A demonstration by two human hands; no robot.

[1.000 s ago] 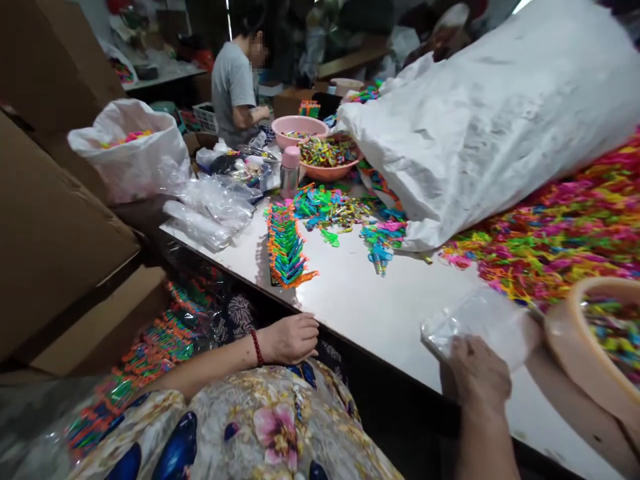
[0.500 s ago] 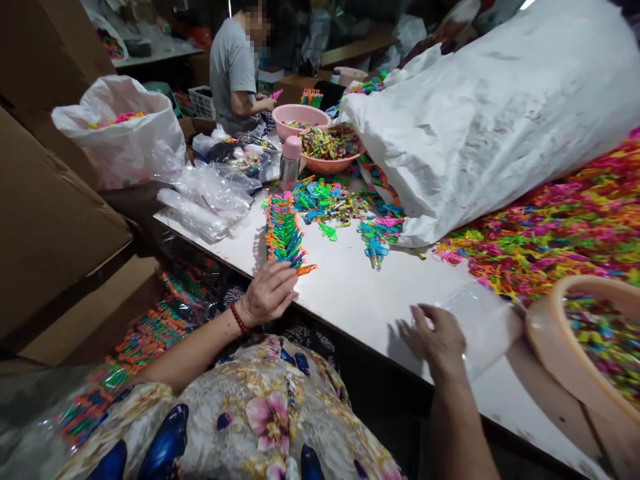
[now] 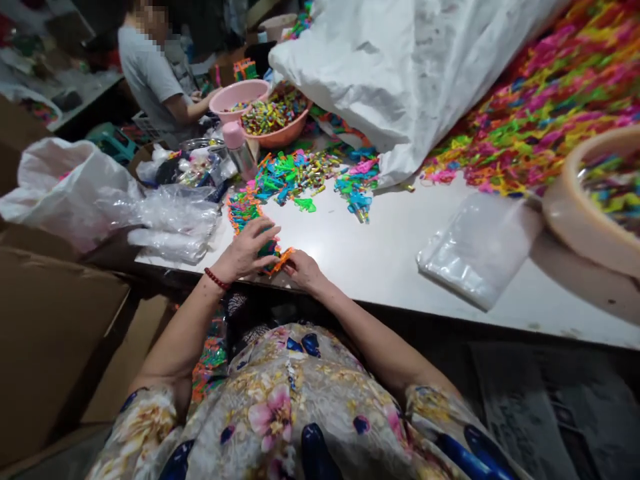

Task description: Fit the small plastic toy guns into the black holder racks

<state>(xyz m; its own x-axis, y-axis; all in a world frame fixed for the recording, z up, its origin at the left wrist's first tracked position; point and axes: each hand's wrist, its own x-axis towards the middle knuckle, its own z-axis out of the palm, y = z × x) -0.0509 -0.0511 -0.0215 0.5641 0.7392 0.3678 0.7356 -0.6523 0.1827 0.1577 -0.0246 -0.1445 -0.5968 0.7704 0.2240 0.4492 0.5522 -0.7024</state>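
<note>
"Hands first: how is the left hand (image 3: 247,252) held?"

"Open, fingers spread, across the near part of a row of plastic pieces (image 3: 242,205) on the white table (image 3: 370,260). Whether it presses down, I can't tell. A beaded bracelet (image 3: 216,279) rings the wrist."

"And the right hand (image 3: 304,270)?"

"Fingertips closed on an orange piece (image 3: 284,257) at the row's five o'clock end, just beside the left hand."

"Use that row as the clock's centre, twelve pointing away from the wearer. What's around it?"

"At twelve, a pink-lidded bottle (image 3: 243,155), with a pink basin (image 3: 237,93) past it. At one, a loose pile (image 3: 287,177) of bright pieces; farther, toward two, a big white sack (image 3: 360,80)."

"Three?"

"A stack of clear bags (image 3: 470,253), well apart, near a peach basin (image 3: 570,217)."

"Nine?"

"Crumpled clear plastic (image 3: 175,223). And at eleven, a person in a grey shirt (image 3: 150,73)."
</note>
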